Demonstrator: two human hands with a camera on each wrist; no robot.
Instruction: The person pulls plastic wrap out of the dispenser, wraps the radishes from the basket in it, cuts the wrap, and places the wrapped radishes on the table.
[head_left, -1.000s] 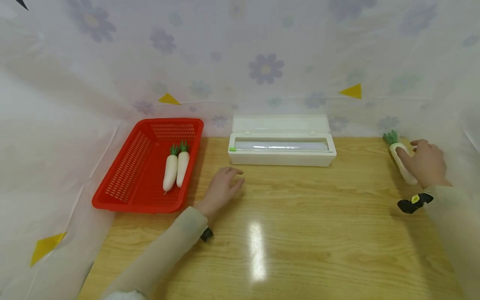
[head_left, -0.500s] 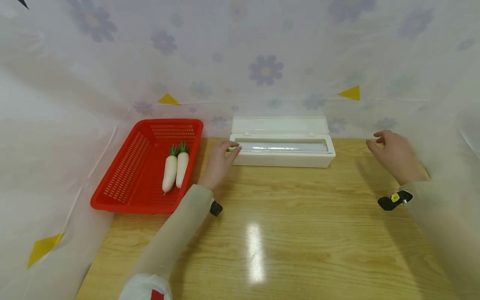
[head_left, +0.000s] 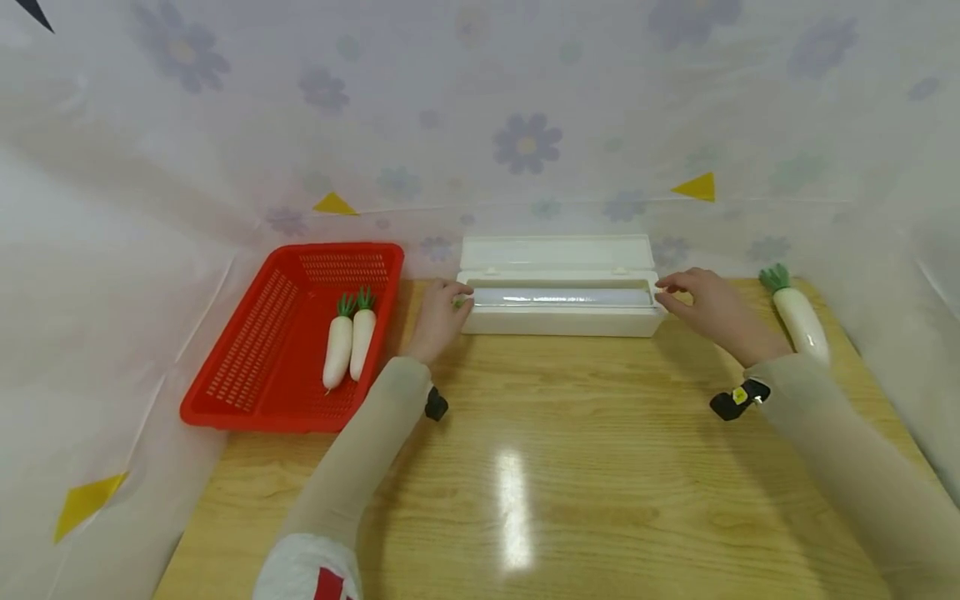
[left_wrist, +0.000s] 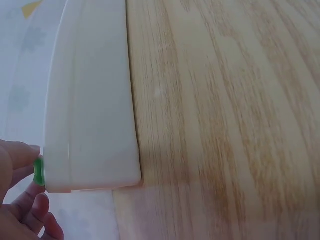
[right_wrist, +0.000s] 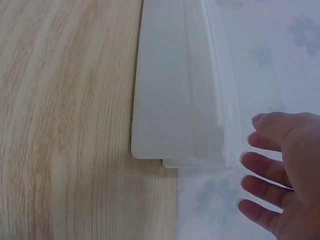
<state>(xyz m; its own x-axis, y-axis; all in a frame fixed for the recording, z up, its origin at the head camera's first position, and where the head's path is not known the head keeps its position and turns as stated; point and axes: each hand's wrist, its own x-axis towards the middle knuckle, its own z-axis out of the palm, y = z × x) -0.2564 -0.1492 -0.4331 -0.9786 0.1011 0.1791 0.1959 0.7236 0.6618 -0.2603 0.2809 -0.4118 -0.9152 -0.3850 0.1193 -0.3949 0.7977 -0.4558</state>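
Observation:
A white cling film dispenser [head_left: 562, 323] stands at the table's back with its lid [head_left: 557, 252] raised, a film roll [head_left: 562, 297] lying inside. My left hand [head_left: 438, 321] is at its left end; in the left wrist view the thumb and fingers pinch a small green slider [left_wrist: 39, 171] at the box edge. My right hand [head_left: 716, 315] is at the right end, thumb and fingertips near the box corner. In the right wrist view its fingers [right_wrist: 265, 170] are apart and loosely bent, with nothing between them. A white radish [head_left: 802, 325] lies right of that hand, partly behind the forearm.
A red basket [head_left: 255, 417] at the left holds two white radishes [head_left: 339, 350] with green tops. A floral sheet [head_left: 525, 192] hangs behind the wooden table [head_left: 600, 467] and along its sides. Yellow triangles [head_left: 696, 187] mark the sheet.
My right hand has left the radish at the right and moved leftward to the dispenser's right end. My left hand has moved up to the left end and now pinches the green slider.

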